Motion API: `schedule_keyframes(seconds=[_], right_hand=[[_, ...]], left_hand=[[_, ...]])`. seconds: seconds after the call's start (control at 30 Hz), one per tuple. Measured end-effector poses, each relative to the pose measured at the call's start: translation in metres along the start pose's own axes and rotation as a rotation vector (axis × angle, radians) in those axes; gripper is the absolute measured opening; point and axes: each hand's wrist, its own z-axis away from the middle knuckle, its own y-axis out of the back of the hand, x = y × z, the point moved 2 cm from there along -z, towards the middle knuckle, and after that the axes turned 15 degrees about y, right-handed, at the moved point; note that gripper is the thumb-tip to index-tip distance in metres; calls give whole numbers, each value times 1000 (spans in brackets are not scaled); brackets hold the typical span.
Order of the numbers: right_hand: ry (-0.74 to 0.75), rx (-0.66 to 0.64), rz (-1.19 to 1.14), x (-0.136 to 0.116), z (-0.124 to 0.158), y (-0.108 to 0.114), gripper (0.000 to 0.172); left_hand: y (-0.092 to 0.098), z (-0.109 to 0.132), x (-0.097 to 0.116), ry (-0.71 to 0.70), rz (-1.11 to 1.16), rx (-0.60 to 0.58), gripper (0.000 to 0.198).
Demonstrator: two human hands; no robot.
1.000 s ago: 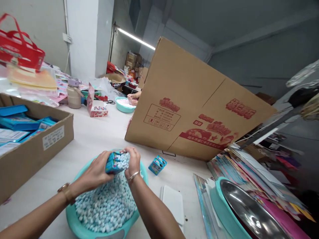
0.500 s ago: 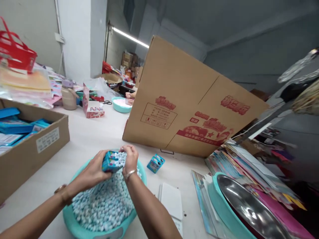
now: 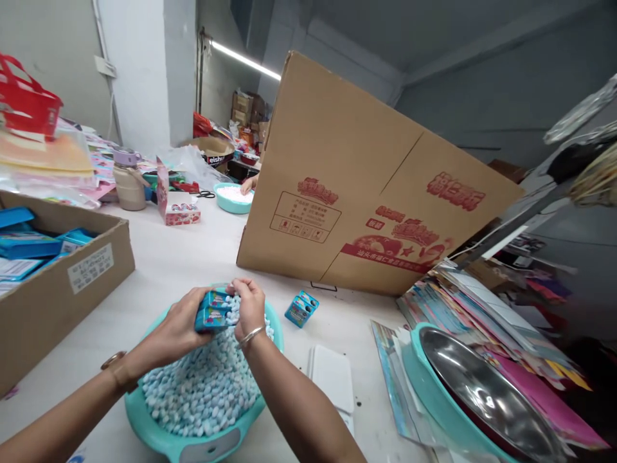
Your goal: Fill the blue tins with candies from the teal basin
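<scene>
Your left hand [image 3: 179,321] is clamping small blue printed boxes [image 3: 212,317] while your right hand [image 3: 251,306] — grip unclear — is apparently loading pale-blue oval pellets [image 3: 232,311], likely needing careful levelling next.

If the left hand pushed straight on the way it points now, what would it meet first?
Most likely the right hand, cupped at the far end of the blue boxes that the left hand holds. The gap's exact depth is unclear.
</scene>
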Motion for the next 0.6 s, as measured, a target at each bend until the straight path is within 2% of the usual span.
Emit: schedule_keyframes(seconds=[0.1, 0.33, 0.43, 0.6], right_hand=[[12, -45, 1, -1, 3, -1, 28], [0, 9, -14, -4, 1, 3, 30], [3, -39, 16, -9, 4, 3, 30], [14, -77, 22, -11, 10, 2, 34]], left_hand=[[-2, 3, 2, -49, -14, 22, 63], [-8, 5, 8, 64, 104, -24, 69], [-10, 7, 8, 52, 109, 14, 67], [-13, 7, 11, 72, 146, -10, 72]])
